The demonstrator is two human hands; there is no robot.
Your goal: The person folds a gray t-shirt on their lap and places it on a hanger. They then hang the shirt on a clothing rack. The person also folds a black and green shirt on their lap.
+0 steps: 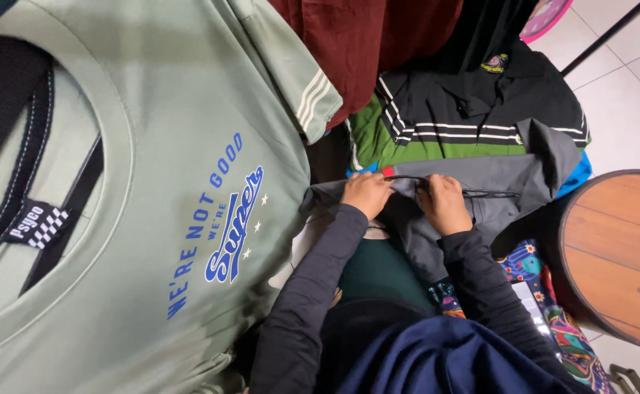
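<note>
Two hands work close together on a grey shirt (pixel 480 179) that lies across a pile of folded clothes. The left hand (pixel 366 193) pinches the grey cloth near a black hanger (pixel 480 192), fingers curled and pressed together on the fabric. The right hand (pixel 442 204) presses down with bent fingers on the shirt just beside the hanger's wire. Beneath the grey shirt lies a black polo with white stripes (pixel 473 109), touching a green garment (pixel 407 149). A pale green T-shirt (pixel 189 146) hangs near the camera at left. A round wooden stool (pixel 619 248) stands at right on the white tiled floor (pixel 626 87).
</note>
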